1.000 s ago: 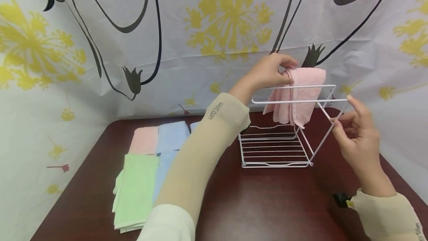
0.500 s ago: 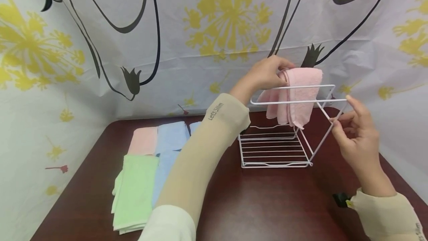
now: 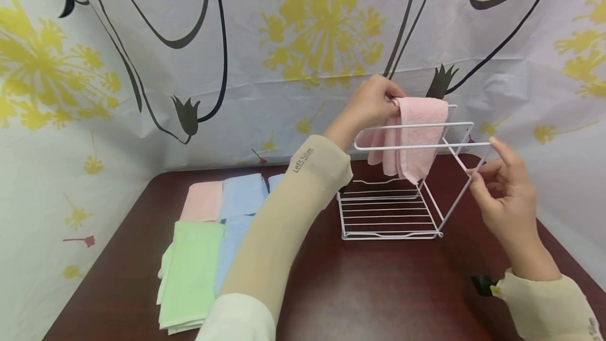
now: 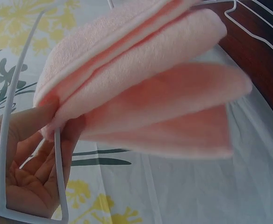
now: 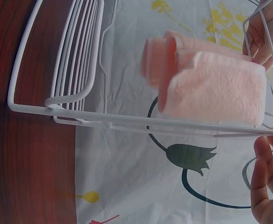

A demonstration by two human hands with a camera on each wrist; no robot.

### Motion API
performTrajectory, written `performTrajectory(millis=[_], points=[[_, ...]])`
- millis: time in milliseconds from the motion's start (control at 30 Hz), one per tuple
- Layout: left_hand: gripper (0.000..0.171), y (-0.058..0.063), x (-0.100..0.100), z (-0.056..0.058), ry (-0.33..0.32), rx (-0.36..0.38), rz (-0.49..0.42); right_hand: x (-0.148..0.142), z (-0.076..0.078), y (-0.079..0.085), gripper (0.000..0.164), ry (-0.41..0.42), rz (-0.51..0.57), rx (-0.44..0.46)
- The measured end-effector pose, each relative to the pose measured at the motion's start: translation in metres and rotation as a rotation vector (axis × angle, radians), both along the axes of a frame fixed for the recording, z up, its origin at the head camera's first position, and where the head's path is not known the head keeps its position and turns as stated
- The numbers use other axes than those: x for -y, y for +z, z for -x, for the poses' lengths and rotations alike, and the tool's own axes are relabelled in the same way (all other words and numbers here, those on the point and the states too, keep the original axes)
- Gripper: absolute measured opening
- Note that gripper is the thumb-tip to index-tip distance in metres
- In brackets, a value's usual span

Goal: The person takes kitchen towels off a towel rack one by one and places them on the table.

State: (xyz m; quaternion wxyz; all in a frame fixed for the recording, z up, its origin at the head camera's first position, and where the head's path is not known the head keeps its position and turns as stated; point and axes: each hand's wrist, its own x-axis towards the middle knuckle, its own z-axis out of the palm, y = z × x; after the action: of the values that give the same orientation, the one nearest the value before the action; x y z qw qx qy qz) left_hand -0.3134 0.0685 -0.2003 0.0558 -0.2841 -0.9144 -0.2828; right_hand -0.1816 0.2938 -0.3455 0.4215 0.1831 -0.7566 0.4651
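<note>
A folded pink towel [image 3: 421, 136] hangs over the rear top bar of a white wire rack [image 3: 390, 235], its layers fanning out below. My left hand [image 3: 371, 101] pinches the towel's left upper edge, where the bar runs between thumb and fingers in the left wrist view. Out at the rack's right side, my right hand [image 3: 508, 193] grips the slanted side wire between thumb and fingers, with the index fingertip at the front top bar's corner. The right wrist view shows the towel [image 5: 216, 86] beyond the side wire, apart from my right hand [image 5: 272, 182].
To the left on the dark wooden table [image 3: 360, 288] lie a green towel [image 3: 191, 272] on top of others, a pink folded towel [image 3: 203, 200] and blue towels [image 3: 243, 196], partly hidden by my left sleeve [image 3: 284, 225]. A flower-patterned sheet [image 3: 284, 41] hangs behind the table.
My left hand has shifted left, drawing the towel along the rear bar. That bar's right end now shows beside the towel. My right hand has stayed on the rack.
</note>
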Motion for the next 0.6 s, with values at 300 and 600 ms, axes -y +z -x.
performTrajectory(millis=[300,600], points=[[0.031,-0.0008,0.0030,-0.0038,0.031,-0.085,-0.095,0.0004,0.0003,-0.0005,0.060,0.007,0.012,0.000],[0.028,0.0015,0.0090,-0.0073,-0.027,-0.091,-0.210,0.0002,0.0011,-0.0005,0.059,0.013,0.015,-0.011]])
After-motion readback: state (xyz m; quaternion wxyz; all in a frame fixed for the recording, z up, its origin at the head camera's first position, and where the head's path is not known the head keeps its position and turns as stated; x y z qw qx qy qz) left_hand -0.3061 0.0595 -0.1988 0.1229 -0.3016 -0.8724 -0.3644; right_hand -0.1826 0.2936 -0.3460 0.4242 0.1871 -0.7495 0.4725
